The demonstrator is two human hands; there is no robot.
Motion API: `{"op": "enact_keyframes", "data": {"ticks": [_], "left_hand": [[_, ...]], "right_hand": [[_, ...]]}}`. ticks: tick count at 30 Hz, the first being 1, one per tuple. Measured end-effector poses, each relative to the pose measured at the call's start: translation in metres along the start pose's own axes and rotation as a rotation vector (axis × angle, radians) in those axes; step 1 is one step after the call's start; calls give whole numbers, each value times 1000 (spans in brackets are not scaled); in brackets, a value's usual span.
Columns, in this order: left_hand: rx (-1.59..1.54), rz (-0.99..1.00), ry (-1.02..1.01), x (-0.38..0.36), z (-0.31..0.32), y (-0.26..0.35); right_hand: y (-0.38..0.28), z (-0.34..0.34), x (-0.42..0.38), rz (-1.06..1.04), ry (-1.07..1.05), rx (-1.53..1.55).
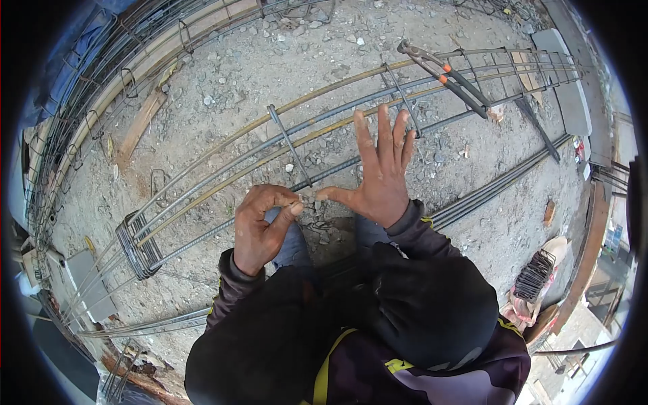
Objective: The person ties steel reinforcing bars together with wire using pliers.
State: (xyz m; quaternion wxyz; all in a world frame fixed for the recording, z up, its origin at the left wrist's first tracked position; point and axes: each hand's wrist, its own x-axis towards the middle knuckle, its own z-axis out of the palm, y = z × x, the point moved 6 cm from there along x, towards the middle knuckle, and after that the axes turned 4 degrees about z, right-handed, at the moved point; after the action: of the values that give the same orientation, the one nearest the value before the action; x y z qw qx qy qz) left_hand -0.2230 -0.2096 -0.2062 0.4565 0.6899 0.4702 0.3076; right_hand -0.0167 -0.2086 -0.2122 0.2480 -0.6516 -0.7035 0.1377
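Observation:
My left hand is closed, thumb and forefinger brought together near the lowest bar; whatever lies between the fingertips is too small to name. To its right, my right hand is spread, fingers pointing up over the long steel bars. A rectangular stirrup crosses those bars just above and between my hands. Another stirrup stands beyond my right fingertips. Stacked stirrups surround the bars at the left. Pincers with dark handles and orange marks rest across the bars at the upper right.
More bars run along the ground at the right. A wooden piece lies at the upper left, near another rebar cage. Bundled stirrups sit on a sack at the lower right. Stones dot the ground.

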Motion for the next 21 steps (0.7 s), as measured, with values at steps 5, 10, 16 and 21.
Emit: {"op": "enact_keyframes", "data": {"ticks": [5,10,16,21], "left_hand": [[-86,60,99,-2,0,15],[-123,104,83,-9,8,12],[-233,41,128,-18,11,-5],[-260,44,64,-14,17,-3]], "right_hand": [[-40,13,-25,47,-577,928],[-52,47,-49,86,-824,1039],[-40,67,-56,48,-904,1269],[-37,73,-74,311,-1242,1558]]}}
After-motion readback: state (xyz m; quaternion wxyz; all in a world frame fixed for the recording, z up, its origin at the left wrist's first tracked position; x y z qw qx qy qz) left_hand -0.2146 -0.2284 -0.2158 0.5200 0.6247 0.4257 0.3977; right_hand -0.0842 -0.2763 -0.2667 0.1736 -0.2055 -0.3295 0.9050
